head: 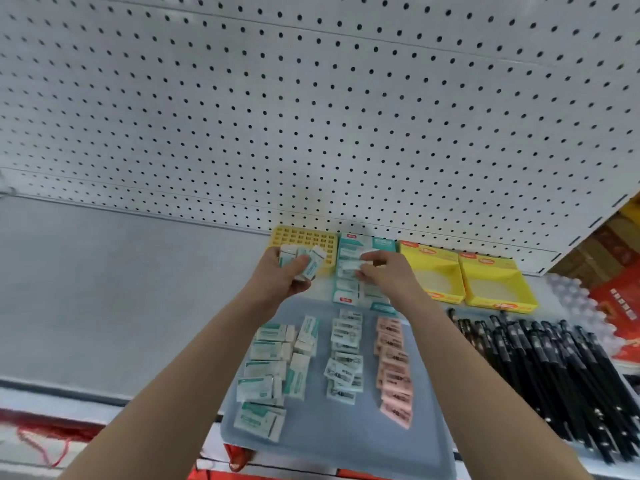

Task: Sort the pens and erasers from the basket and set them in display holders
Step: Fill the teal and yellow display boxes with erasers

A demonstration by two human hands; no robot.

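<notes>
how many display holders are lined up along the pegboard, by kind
yellow grid holder: 1
teal box: 1
yellow open boxes: 2
total: 4

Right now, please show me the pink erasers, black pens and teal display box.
pink erasers (394, 375): head view, middle of the column.
black pens (554, 368): head view, barrels in mid-pile.
teal display box (379, 244): head view, back rim.
</notes>
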